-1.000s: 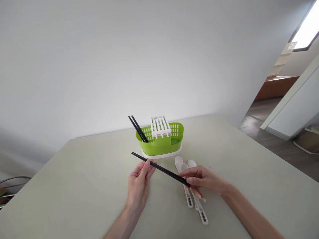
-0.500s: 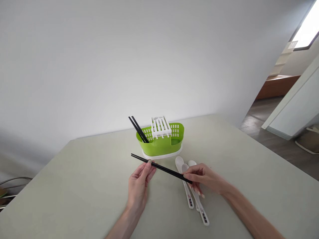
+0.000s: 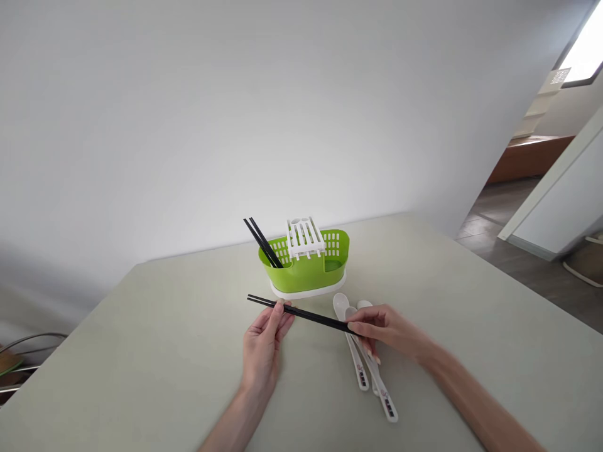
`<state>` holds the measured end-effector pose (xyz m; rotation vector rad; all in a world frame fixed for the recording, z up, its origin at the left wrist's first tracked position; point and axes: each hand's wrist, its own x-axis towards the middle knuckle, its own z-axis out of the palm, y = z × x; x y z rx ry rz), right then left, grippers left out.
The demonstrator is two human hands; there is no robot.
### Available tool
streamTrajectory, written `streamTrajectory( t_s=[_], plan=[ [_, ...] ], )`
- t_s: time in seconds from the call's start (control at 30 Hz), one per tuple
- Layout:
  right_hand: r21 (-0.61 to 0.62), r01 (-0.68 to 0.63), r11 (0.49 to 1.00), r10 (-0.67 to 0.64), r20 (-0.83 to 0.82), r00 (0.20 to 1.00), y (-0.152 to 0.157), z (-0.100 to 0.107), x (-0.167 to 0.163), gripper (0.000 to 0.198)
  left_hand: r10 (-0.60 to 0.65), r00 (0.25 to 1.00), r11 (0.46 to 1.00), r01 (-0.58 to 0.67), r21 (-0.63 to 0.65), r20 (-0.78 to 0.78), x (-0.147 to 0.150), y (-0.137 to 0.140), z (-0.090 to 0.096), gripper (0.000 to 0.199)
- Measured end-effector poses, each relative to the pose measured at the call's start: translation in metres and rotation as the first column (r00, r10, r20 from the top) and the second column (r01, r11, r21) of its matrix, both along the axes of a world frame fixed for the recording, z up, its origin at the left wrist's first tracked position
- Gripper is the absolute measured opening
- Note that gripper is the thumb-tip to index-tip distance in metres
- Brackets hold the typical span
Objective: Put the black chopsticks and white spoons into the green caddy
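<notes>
Plain white wall is filling the upper part of the frame, with a window glowing at upper right, and one pale table is stretching across the lower part. Two black chopsticks are hovering just below the centre of the frame, held by two hands. Their long axis is running nearly level, sloping down from left to right; the thin ends are pointing left and slightly up, lying a little apart, while the other ends are meeting at the right. The left hand is pinching the pair between thumb and fingers left of its middle, and the right hand is pinching the right end, hanging over the spoons; whether it is touching them, I cannot tell

Three white spoons are lying crossed at lower right of centre, bowls pointing up the frame, handles pointing down and rightward. One green basket is standing at centre on a white base, its long side running left to right, one white rack sitting across its middle. At least two more chopsticks are leaning in its left part, tips pointing to the upper left
</notes>
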<state>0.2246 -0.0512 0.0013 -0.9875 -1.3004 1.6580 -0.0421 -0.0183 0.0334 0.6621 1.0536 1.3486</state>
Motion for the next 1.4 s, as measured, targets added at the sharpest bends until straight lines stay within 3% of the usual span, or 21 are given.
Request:
streamTrajectory(
  t_s=[0.27, 0.47, 0.63, 0.83, 1.03, 1.2, 1.3, 1.4],
  plan=[
    [0.01, 0.009, 1.0, -0.009, -0.015, 1.0, -0.003, -0.001, -0.001, 0.041, 0.009, 0.997, 0.999, -0.006, 0.041, -0.074, -0.001, 0.0, 0.008, 0.042],
    [0.054, 0.035, 0.998, -0.036, 0.002, 0.999, -0.001, -0.004, 0.004, 0.036, -0.032, 0.953, 0.992, 0.068, 0.109, -0.301, -0.008, 0.002, 0.011, 0.043],
    [0.047, 0.065, 0.997, -0.066, 0.022, 0.998, 0.0, -0.006, 0.006, 0.038, -0.066, 0.921, 0.98, 0.131, 0.147, -0.383, -0.011, 0.003, 0.013, 0.043],
    [0.051, 0.058, 0.997, -0.061, 0.055, 0.997, -0.001, 0.001, 0.005, 0.043, -0.116, 0.933, 0.975, 0.172, 0.14, -0.34, -0.011, 0.004, 0.018, 0.039],
    [0.068, 0.07, 0.995, -0.075, 0.074, 0.994, -0.001, 0.001, 0.006, 0.043, -0.039, 0.958, 0.981, 0.091, 0.17, -0.283, -0.012, 0.009, 0.021, 0.043],
    [0.062, 0.059, 0.996, -0.063, 0.057, 0.996, 0.0, 0.0, 0.005, 0.043, -0.036, 0.952, 0.971, 0.105, 0.214, -0.304, -0.014, 0.008, 0.026, 0.043],
    [0.065, 0.038, 0.997, -0.039, 0.027, 0.999, 0.0, 0.0, 0.004, 0.042, -0.008, 0.949, 0.959, 0.096, 0.267, -0.315, -0.021, 0.009, 0.037, 0.042],
    [0.076, 0.022, 0.997, -0.019, -0.034, 0.999, 0.0, 0.002, 0.003, 0.04, 0.085, 0.965, 0.942, 0.003, 0.334, -0.248, -0.038, 0.017, 0.056, 0.043]
  ],
)
